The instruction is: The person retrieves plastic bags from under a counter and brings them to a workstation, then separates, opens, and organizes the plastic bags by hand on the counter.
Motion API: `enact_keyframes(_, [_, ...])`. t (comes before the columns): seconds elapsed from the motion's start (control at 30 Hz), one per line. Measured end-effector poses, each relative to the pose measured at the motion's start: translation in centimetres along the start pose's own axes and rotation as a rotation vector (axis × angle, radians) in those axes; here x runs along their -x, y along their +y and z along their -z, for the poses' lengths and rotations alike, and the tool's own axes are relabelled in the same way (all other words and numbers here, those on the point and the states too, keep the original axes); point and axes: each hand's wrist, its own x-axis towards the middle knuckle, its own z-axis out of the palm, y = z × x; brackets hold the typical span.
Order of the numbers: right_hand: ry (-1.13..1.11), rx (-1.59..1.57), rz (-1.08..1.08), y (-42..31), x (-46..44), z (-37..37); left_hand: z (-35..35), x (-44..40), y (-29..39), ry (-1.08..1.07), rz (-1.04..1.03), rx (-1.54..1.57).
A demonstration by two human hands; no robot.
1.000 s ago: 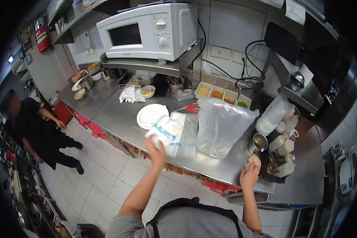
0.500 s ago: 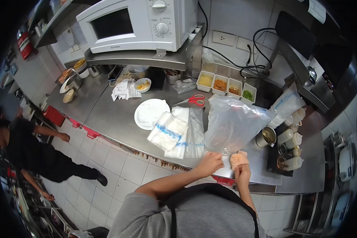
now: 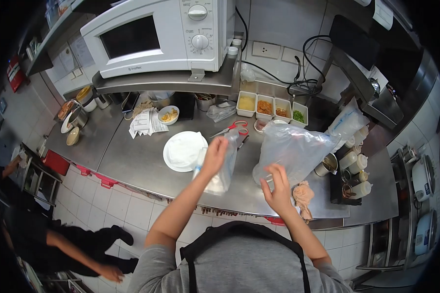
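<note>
Lying beside the round white plate, whitish plastic bags look wrinkled under the left hand, whose curled fingers' grip I cannot tell. With half-spread, empty fingers, the right hand has released the crumpled peach cloth beside it.

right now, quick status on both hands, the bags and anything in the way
Left hand at the small plastic bags, grip unclear. Right hand open by the large plastic bag. Nearby: crumpled cloth beside right hand, scissors beyond left.
</note>
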Motion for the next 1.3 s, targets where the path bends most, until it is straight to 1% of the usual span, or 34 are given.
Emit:
enact_keyframes(0.07, [-0.001, -0.054, 0.094, -1.1, -3.7, 0.1, 1.3, -2.8, 3.1, -0.054, -0.03, 0.138])
enact_keyframes(0.17, [0.077, -0.059, 0.174, -2.7, -8.4, 0.4, 2.8, -3.6, 9.1, -0.223, 0.015, 0.24])
enact_keyframes(0.23, [0.115, -0.076, 0.214, -3.6, -11.1, 0.9, 3.6, -3.6, 11.1, -0.307, -0.046, 0.214])
enact_keyframes(0.27, [0.104, -0.066, 0.224, -3.8, -12.1, 1.0, 4.0, -3.5, 11.6, -0.349, -0.073, 0.199])
enact_keyframes(0.3, [0.092, -0.057, 0.235, -3.9, -13.0, 1.1, 4.4, -3.4, 11.8, -0.375, -0.043, 0.199])
enact_keyframes(0.33, [0.078, -0.049, 0.245, -3.8, -13.7, 1.1, 4.4, -3.2, 11.9, -0.425, -0.076, 0.278])
enact_keyframes(0.4, [-0.078, 0.026, 0.222, -3.1, -14.6, 1.4, 4.6, -2.7, 11.8, -0.517, -0.139, 0.438])
enact_keyframes(0.43, [-0.158, 0.064, 0.211, -2.8, -14.8, 1.4, 4.8, -2.4, 11.9, -0.508, -0.086, 0.346])
enact_keyframes(0.5, [-0.051, -0.018, 0.206, -3.0, -15.1, 0.9, 5.2, -1.6, 12.2, -0.486, 0.016, 0.163])
enact_keyframes(0.53, [0.001, -0.058, 0.204, -3.1, -15.3, 0.7, 5.6, -1.4, 11.5, -0.514, 0.07, 0.126])
enact_keyframes(0.6, [0.086, 0.036, 0.218, -2.4, -15.9, 1.1, 6.3, -0.8, 9.5, -0.57, 0.181, 0.053])
enact_keyframes(0.63, [0.128, 0.082, 0.222, -2.0, -16.3, 1.4, 6.0, -0.2, 8.9, -0.516, 0.151, 0.057])
enact_keyframes(0.73, [0.272, 0.1, 0.196, -2.4, -18.0, 2.7, 7.0, -0.1, 4.7, -0.509, 0.222, -0.023])
enact_keyframes(0.77, [0.285, 0.11, 0.24, -2.4, -18.4, 3.1, 7.3, -0.3, 3.6, -0.447, 0.179, -0.038])
enact_keyframes(0.83, [0.284, 0.168, 0.259, -2.9, -18.7, 3.7, 8.1, -1.2, 1.7, -0.322, 0.092, -0.069])
enact_keyframes(0.93, [0.344, 0.185, 0.299, -2.6, -19.1, 4.4, 9.0, -2.2, -0.2, -0.133, 0.091, 0.139])
enact_keyframes(0.97, [0.375, 0.177, 0.314, -2.3, -19.2, 4.8, 9.5, -2.6, -1.6, -0.067, 0.017, 0.124])
enact_keyframes(1.07, [0.445, 0.18, 0.3, -2.0, -19.6, 6.8, 10.9, -2.3, -2.9, 0.044, 0.304, 0.115])
enact_keyframes(1.17, [0.498, 0.144, 0.197, -2.7, -19.4, 7.7, 13.2, -2.3, -8.2, 0.039, 0.427, -0.367])
enact_keyframes(1.27, [0.576, 0.102, 0.155, -3.9, -19.2, 8.6, 14.0, -0.8, -8.4, 0.255, 0.267, -0.838])
enact_keyframes(1.3, [0.558, 0.034, 0.153, -4.0, -19.0, 8.7, 13.7, -0.3, -6.7, 0.319, 0.4, -0.835])
